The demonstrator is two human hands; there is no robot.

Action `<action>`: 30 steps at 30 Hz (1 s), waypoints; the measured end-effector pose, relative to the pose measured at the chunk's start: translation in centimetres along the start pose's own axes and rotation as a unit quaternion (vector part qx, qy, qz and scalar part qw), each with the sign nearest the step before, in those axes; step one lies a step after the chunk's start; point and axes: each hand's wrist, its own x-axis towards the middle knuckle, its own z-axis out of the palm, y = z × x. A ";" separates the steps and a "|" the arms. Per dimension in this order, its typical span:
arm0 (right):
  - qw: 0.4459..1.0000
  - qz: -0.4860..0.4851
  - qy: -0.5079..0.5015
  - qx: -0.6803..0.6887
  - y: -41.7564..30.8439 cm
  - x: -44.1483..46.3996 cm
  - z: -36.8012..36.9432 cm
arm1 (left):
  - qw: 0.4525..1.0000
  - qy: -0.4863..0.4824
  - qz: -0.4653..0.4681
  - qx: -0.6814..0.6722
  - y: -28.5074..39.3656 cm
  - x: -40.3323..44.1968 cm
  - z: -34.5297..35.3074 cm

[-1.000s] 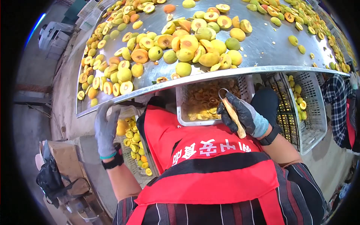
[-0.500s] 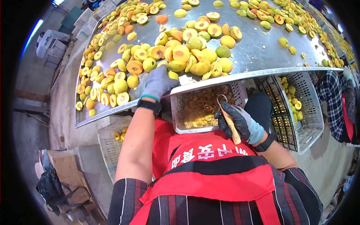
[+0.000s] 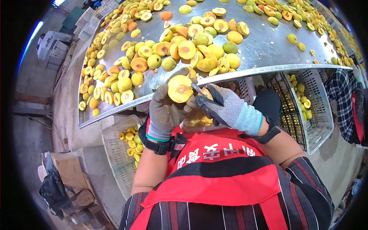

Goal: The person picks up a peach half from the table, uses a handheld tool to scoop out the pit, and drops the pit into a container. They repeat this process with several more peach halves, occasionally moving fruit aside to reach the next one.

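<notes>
My left hand (image 3: 165, 113), in a grey glove, is closed around a yellow peach half (image 3: 180, 88), its cut face turned up. In my gloved right hand (image 3: 230, 107) is a pitting tool with a wooden handle (image 3: 207, 93). Its metal end (image 3: 197, 89) meets the right edge of the peach half; the tip is partly hidden. Just beyond my hands, a pile of cut peaches (image 3: 186, 50) lies on the metal table (image 3: 153, 36). Under my hands, a crate of scraps (image 3: 201, 119) is mostly covered.
The table's raised metal rim (image 3: 264, 69) runs in front of me. A crate (image 3: 115, 153) with hollowed peach halves stands at lower left. More crates (image 3: 318, 111) with peaches stand at right, near a person in a checked sleeve (image 3: 339, 92). Cardboard boxes (image 3: 71, 180) sit on the floor.
My left hand has come back from the pile on the table with a peach half. My right hand has moved up and left, bringing the pitting tool to the fruit.
</notes>
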 end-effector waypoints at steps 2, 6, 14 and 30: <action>0.995 0.091 -0.033 0.017 -0.2 0.4 0.1 | 0.999 0.032 0.008 -0.037 -0.1 -0.3 0.6; 0.982 0.154 -0.034 0.109 -0.4 0.4 0.8 | 0.999 0.020 0.020 0.046 -0.7 -0.3 -0.8; 0.944 0.190 -0.006 0.270 -0.2 0.2 1.7 | 0.992 -0.035 0.079 0.093 -0.9 -0.2 -1.5; 0.833 0.276 -0.105 0.468 -2.4 0.0 2.8 | 0.814 0.069 0.284 0.502 -3.5 -0.7 -0.9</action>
